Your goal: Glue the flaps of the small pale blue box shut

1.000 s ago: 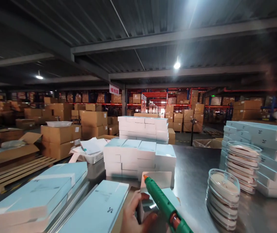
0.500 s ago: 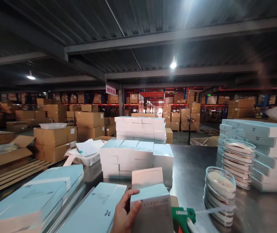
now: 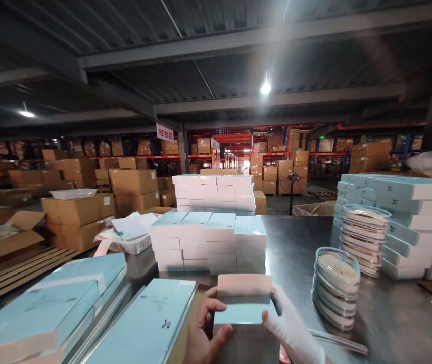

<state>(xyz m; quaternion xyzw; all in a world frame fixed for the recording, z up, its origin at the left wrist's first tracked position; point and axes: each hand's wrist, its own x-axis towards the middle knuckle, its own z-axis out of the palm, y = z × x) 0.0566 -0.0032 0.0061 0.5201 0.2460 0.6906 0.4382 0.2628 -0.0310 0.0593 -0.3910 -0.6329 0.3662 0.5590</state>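
A light blue and white cardboard box [image 3: 243, 314] stands close in front of me, its pale flap [image 3: 244, 285] raised at the far side. My left hand [image 3: 208, 326] is closed round the box's left edge, thumb toward me and fingers at the back. On the opposite side my right hand [image 3: 291, 323], in a white glove with a bare thumb tip, grips the right edge. Left of the box lie flat light blue box sheets [image 3: 143, 318]. A red bit of something shows below my right hand, too covered to name.
White boxes with blue tops [image 3: 208, 245] are stacked ahead on the dark metal table [image 3: 287, 232]. On the right are two stacks of clear round dishes [image 3: 336, 290] and a pile of blue-white boxes [image 3: 401, 222]. A white basket [image 3: 140, 243] holds papers. Cartons [image 3: 79, 210] stand beyond.
My right hand has come into view and taken hold of the box's right side. The green glue gun seen at the right is out of sight. The flap now stands nearer the box's middle.
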